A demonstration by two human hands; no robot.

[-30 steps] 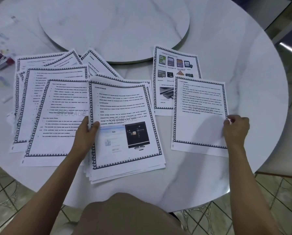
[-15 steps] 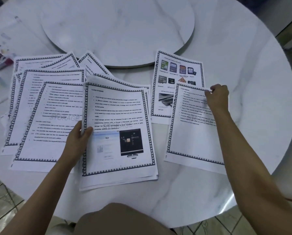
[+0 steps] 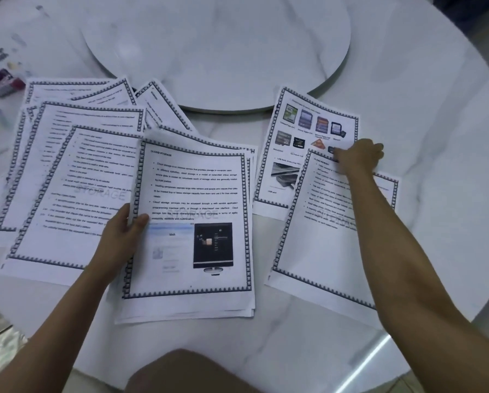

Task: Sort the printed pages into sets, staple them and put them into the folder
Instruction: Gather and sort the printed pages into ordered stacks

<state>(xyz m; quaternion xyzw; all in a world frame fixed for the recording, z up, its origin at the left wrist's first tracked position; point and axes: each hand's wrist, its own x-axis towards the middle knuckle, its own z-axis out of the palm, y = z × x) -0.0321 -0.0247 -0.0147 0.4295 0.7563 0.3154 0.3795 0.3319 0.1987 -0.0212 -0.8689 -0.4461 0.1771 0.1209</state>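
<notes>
Slid up with the right hand (image 3: 359, 157) since a second ago, from the near right edge of the text page (image 3: 317, 251) to its far top edge. Well apart to the left of the left hand (image 3: 124, 234): a small red box (image 3: 3, 83). Just left of that hand, a fan of bordered pages (image 3: 67, 171), overlapping and not squared. Clamped in the left hand, thumb on top and fingers underneath: the left edge of the Cloud Storage stack (image 3: 198, 222). Between the hands, a picture page (image 3: 303, 131), partly under the text page. Curled over the text page's top edge, the right hand, seemingly pinching it. Judged early in the task: sorting under way, nothing visibly stapled, no stapler or folder in view. Right of the right hand, bare surface (image 3: 436, 109) out to the round rim; beyond both hands, a raised disc (image 3: 215, 52) close to the far page corners.
</notes>
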